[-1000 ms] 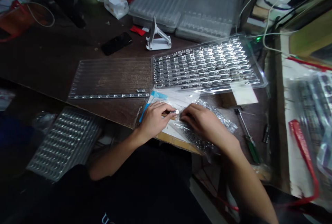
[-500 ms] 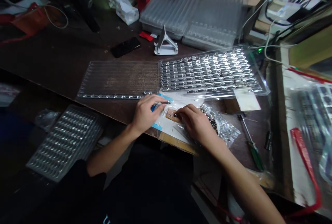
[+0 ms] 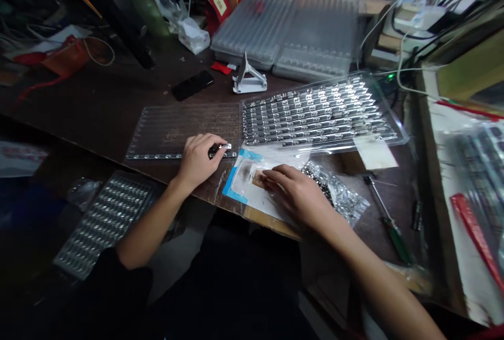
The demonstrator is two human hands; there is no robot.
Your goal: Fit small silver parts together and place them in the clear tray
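My left hand [image 3: 199, 161] is shut on a small metal D-sub connector [image 3: 221, 150], which sits at the right end of a single row of connectors [image 3: 157, 156]. That row lies along the front of a transparent blister tray [image 3: 185, 130]. My right hand [image 3: 293, 193] rests on white paper [image 3: 246, 182] edged with blue tape. Its fingertips lie on a small brownish pad [image 3: 258, 178], and anything under them is hidden. Beside this hand lies a silvery plastic bag [image 3: 342, 193] holding dark connectors.
A transparent tray packed with rows of connectors [image 3: 315, 111] lies behind my hands. Farther back are stacked plastic trays [image 3: 283, 35], a white stand [image 3: 248, 80] and a black phone [image 3: 192, 85]. A green-handled screwdriver [image 3: 389, 229] lies right; a studded tray [image 3: 104, 222] sits lower left.
My left hand has moved left and away from me, off the paper, to the end of the connector row. My right hand has moved onto the brownish pad. The view has shifted slightly.
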